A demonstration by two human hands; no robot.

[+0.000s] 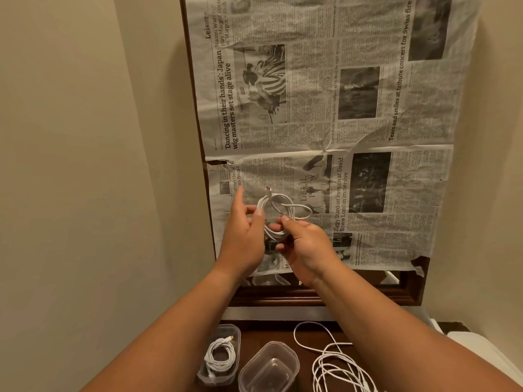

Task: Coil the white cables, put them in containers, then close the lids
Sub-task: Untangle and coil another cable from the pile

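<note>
Beige walls meet behind a dark wooden worktop (268, 332), where crumpled newspaper (339, 108) covers a dark-framed mirror (311, 295). Raised before the paper, the left hand (243, 230) grips one side of a coiled white cable (278, 207), index finger pointing up, and the right hand (305, 250) pinches the other side. Below, a lidless clear plastic container (219, 374) holds a second white coil (220, 356), just beside an empty clear plastic tub (268, 366) and a loose white cable (336, 363).

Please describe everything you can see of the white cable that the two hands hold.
The white cable is thin and wound into a coil of several loops, held up in front of the newspaper. The left hand holds its left side, the right hand pinches its lower part. One plug end sticks up.
</note>
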